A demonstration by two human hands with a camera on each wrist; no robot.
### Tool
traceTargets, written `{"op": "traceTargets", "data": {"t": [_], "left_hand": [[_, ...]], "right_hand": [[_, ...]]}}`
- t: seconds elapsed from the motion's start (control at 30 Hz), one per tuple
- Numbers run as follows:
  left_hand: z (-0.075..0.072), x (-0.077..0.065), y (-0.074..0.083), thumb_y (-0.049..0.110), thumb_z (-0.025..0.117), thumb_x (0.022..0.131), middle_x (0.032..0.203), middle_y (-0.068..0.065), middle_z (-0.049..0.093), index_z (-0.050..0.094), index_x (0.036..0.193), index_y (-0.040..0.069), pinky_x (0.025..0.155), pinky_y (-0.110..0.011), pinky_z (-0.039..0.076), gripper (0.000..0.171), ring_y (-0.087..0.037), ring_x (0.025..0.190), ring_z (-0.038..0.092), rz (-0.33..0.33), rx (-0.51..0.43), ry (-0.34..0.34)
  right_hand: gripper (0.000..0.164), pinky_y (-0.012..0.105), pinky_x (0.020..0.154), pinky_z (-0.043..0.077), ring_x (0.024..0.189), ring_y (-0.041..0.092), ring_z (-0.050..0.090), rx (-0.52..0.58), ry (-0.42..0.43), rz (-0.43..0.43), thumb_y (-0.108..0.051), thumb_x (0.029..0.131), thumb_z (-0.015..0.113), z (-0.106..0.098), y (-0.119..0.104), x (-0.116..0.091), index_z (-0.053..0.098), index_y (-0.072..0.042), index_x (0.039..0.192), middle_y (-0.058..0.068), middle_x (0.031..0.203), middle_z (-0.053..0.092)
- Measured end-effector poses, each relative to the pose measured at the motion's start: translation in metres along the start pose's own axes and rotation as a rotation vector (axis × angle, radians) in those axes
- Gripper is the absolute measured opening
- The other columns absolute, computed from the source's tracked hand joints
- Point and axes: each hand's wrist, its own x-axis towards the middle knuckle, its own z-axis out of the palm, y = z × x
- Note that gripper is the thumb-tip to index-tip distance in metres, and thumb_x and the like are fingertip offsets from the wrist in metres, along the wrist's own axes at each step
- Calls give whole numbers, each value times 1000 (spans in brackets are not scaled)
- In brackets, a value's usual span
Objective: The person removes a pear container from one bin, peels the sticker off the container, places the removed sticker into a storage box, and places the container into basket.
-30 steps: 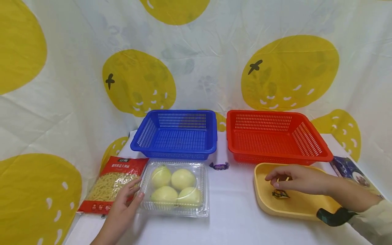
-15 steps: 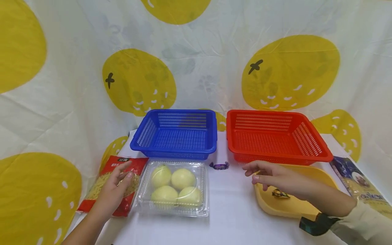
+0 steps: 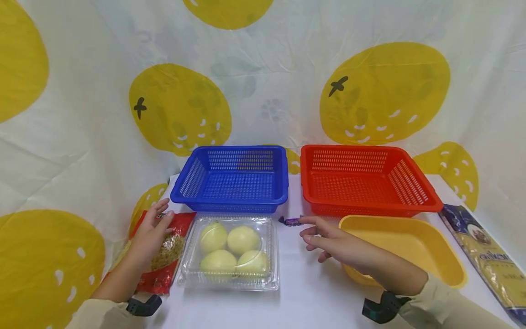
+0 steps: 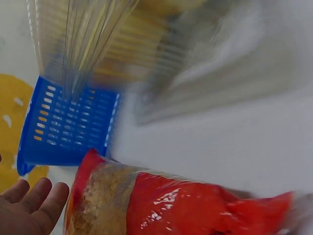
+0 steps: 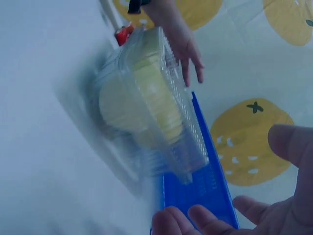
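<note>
Plainly, nothing gripped either side, fingers loose.
Head view: L hand [image 3: 149,234] is over red-and-clear plastic pasta bag [image 3: 169,249], fingers relaxed & apart; can't tell if touching. R hand [image 3: 328,240] has fingers slightly bent & spread, index tip at R end of small purple twist-wrapped candy [image 3: 292,222], contact unclear; candy's on white table [image 3: 300,292], betw. clear plastic box [image 3: 263,285] of four pale-yellow round fruits [image 3: 244,240] & rounded yellow plastic tray [image 3: 415,242]. Blue perforated plastic basket [image 3: 228,201] & red perforated plastic basket [image 3: 370,207] stand behind. L wrist view: L fingertips just beside pasta bag; box blurred. R wrist view: R thumb & fingers wide apart; box & L hand beyond.
</note>
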Motion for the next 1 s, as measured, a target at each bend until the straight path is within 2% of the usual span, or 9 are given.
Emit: {"op": "traceTargets", "data": {"t": [0.1, 0.17, 0.4, 0.57, 0.7, 0.8, 0.9, 1.0], "left_hand": [[-1, 13, -2, 59, 47, 109, 177, -15, 18, 14, 173, 30, 111, -45, 51, 77, -42, 153, 39, -7, -33, -14], [-1, 21, -2, 58, 47, 110, 177, -17, 17, 12, 173, 30, 110, -44, 51, 78, -43, 153, 39, -12, -64, -31], [3, 40, -5, 47, 42, 115, 175, -22, 15, 10, 173, 29, 113, -50, 46, 70, -45, 155, 35, 29, -136, -89], [10, 49, -6, 46, 45, 114, 175, -20, 20, 12, 173, 31, 115, -51, 44, 69, -44, 155, 36, 24, -165, -94], [14, 54, -5, 42, 48, 114, 172, -22, 24, 14, 173, 27, 114, -51, 44, 69, -43, 154, 37, 13, -172, -72], [16, 57, -5, 39, 48, 115, 171, -23, 24, 13, 173, 24, 114, -51, 44, 70, -43, 155, 35, 16, -188, -77], [17, 60, -6, 34, 49, 115, 172, -23, 22, 12, 173, 20, 115, -50, 43, 70, -42, 155, 35, 29, -207, -88], [18, 62, -6, 30, 51, 115, 172, -23, 21, 12, 173, 18, 114, -49, 43, 71, -42, 153, 37, 44, -217, -84]], "right_hand": [[72, 46, 91, 61, 122, 32, 62, 47, 61, 50, -49, 104, 66, 15, 3, 10, 37, -22, 164, 18, 152, 53], [73, 45, 91, 60, 125, 34, 61, 88, 90, 57, -50, 104, 66, 26, 7, 16, 36, -23, 165, 19, 154, 51], [77, 53, 96, 58, 137, 46, 54, 180, 146, -28, -39, 107, 62, 60, 25, 38, 24, -16, 170, 30, 162, 39], [82, 61, 106, 52, 144, 46, 49, 172, 208, -62, -39, 105, 65, 77, 29, 51, 21, -17, 171, 29, 163, 41], [85, 68, 111, 46, 146, 49, 46, 117, 249, -100, -39, 103, 68, 85, 31, 63, 21, -17, 171, 28, 162, 43], [86, 68, 109, 47, 140, 50, 53, 67, 268, -113, -40, 103, 70, 90, 33, 69, 22, -19, 171, 28, 161, 44], [87, 68, 113, 43, 139, 51, 52, 44, 259, -155, -38, 103, 70, 94, 36, 73, 21, -18, 172, 28, 165, 38], [89, 70, 119, 34, 148, 52, 43, 28, 254, -207, -38, 102, 70, 97, 38, 76, 19, -16, 172, 26, 170, 32]]}}
